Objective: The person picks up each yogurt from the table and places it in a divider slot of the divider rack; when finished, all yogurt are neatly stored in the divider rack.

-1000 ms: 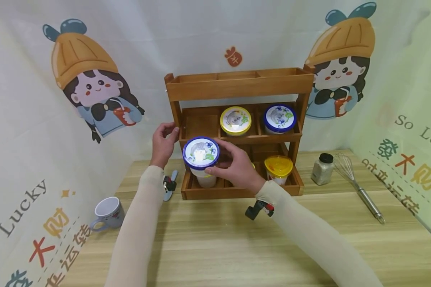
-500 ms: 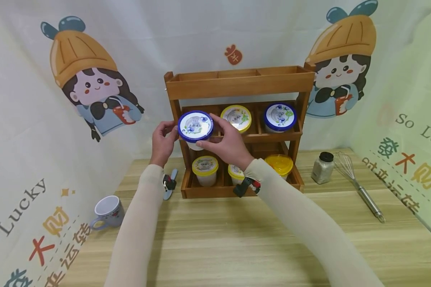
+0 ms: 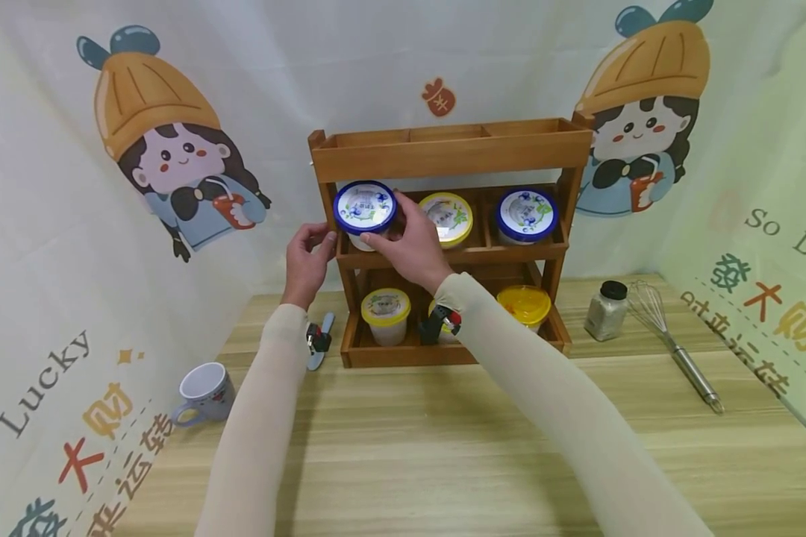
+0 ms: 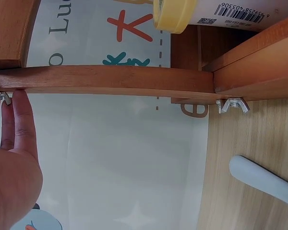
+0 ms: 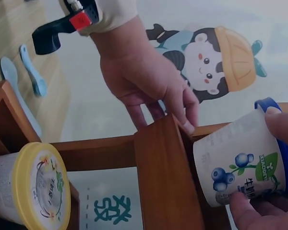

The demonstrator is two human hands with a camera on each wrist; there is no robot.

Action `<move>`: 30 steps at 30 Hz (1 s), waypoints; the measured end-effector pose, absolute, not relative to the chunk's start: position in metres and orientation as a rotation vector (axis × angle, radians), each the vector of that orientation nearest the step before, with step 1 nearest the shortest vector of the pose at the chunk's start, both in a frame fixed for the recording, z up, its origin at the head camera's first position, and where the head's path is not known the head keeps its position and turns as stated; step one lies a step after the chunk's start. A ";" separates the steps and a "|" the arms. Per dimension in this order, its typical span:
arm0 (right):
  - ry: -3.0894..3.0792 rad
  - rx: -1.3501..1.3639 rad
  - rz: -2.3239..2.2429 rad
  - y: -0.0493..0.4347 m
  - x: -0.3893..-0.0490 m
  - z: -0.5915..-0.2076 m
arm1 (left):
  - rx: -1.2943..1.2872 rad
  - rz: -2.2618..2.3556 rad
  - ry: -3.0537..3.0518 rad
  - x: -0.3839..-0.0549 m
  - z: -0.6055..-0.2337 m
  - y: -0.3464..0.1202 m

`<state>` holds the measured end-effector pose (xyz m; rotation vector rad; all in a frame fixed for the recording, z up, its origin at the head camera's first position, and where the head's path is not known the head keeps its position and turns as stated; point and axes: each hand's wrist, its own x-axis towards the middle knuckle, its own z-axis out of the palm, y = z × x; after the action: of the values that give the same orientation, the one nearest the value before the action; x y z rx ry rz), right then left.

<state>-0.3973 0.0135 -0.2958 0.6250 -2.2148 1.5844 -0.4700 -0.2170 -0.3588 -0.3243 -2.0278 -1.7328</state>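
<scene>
My right hand (image 3: 413, 246) holds a white tub with a blue lid (image 3: 365, 207), blueberries printed on its side. It is at the left compartment of the middle shelf of a wooden rack (image 3: 451, 158); in the right wrist view the tub (image 5: 242, 160) is tilted, thumb by the lid and fingers on the wall. Whether its base touches the shelf is unclear. My left hand (image 3: 305, 265) grips the rack's left side at the middle shelf; in the left wrist view its fingers (image 4: 24, 120) lie against the wood beside a wing nut.
A yellow-lidded tub (image 3: 447, 218) and a blue-lidded tub (image 3: 527, 215) share the middle shelf. Several yellow-lidded tubs, one at the left (image 3: 386, 316), stand below. A spatula (image 3: 321, 341) and a mug (image 3: 206, 393) lie left; a jar (image 3: 606, 311) and whisk (image 3: 675, 347) lie right.
My right hand has lifted the blue-lidded tub from in front of the lower shelf up to the middle shelf's left compartment. My left hand has stayed at the rack's side.
</scene>
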 end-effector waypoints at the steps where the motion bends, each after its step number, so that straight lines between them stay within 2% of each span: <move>1: -2.220 0.616 1.564 0.011 -0.399 -0.296 | -0.325 -1.737 -2.027 -0.470 -0.358 -0.217; 11: -2.334 0.541 1.481 -0.001 -0.407 -0.309 | -0.349 -1.718 -2.039 -0.471 -0.362 -0.217; 30: -2.427 0.436 1.391 -0.008 -0.406 -0.309 | -0.343 -1.727 -2.027 -0.470 -0.359 -0.217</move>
<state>-0.4059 -0.0081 -0.3087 0.4364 -2.4273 1.3913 -0.4704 -0.2166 -0.3593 -0.3434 -2.0269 -1.7269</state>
